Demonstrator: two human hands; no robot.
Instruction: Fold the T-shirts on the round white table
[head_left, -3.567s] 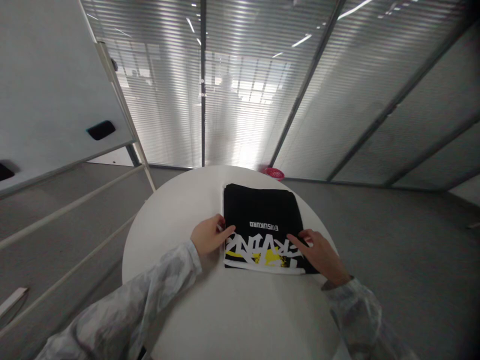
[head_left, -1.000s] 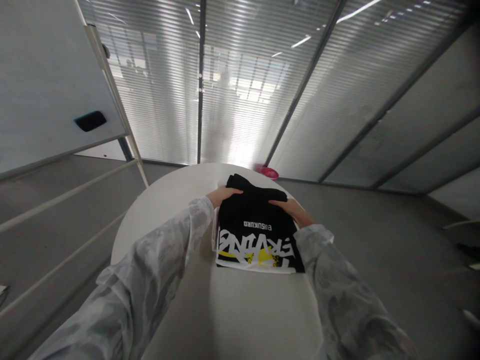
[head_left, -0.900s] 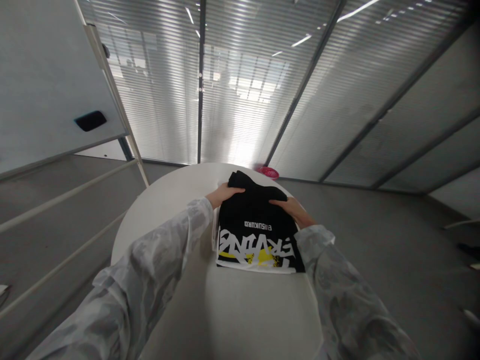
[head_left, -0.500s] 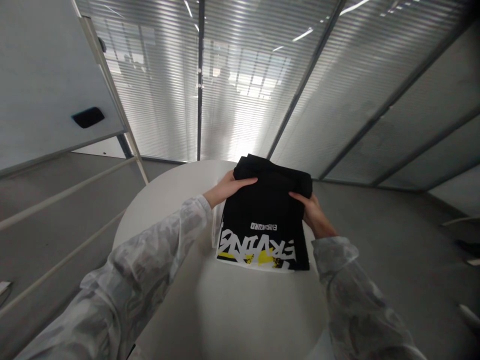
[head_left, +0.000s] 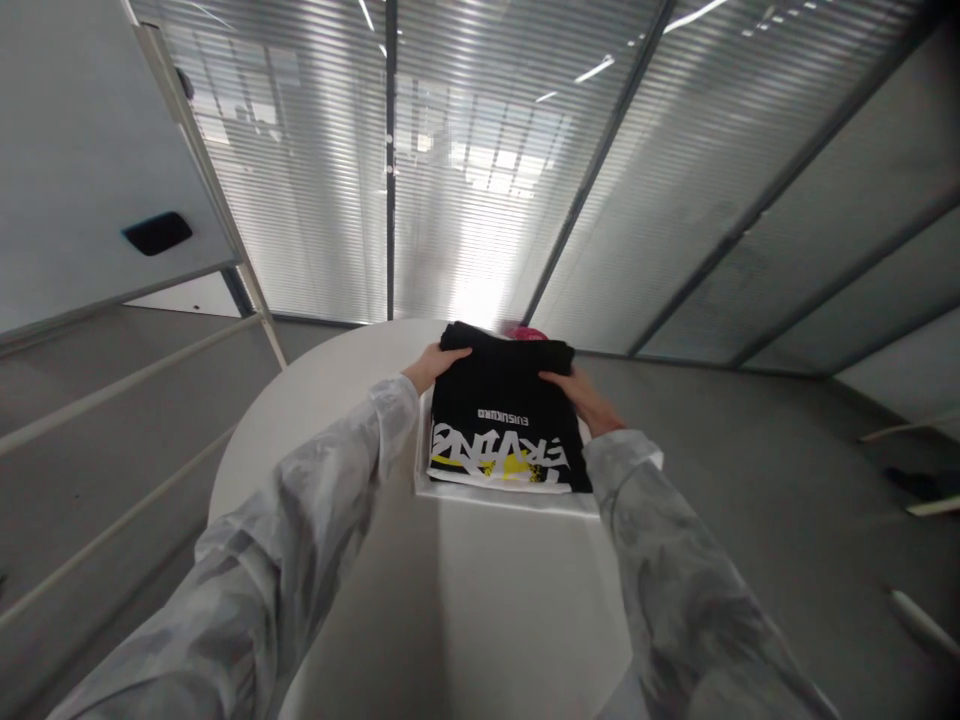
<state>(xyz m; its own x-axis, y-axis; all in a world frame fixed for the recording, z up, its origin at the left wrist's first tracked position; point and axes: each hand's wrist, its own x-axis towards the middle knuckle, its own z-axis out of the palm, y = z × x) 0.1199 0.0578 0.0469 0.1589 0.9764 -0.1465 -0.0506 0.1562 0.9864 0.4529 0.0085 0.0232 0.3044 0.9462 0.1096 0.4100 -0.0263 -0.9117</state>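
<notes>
Now pinching white-and-yellow-lettered folded black fabric (head_left: pixel 499 385) in left grip (head_left: pixel 430 367) and right grip (head_left: pixel 586 398), shifted farther away, baring the near edge of a flat white layer (head_left: pixel 457 489), so seemingly sitting within its border.

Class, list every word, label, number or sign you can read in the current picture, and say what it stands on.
"EVISUKURO": small white print on the folded black cloth, upside down in view; the second letter could be U.
"ERVING": large white lettering on the same cloth, also upside down, stylised, so a tentative reading.
White strokes near its lower edge: too incomplete to read.
I can read no other text.
</notes>
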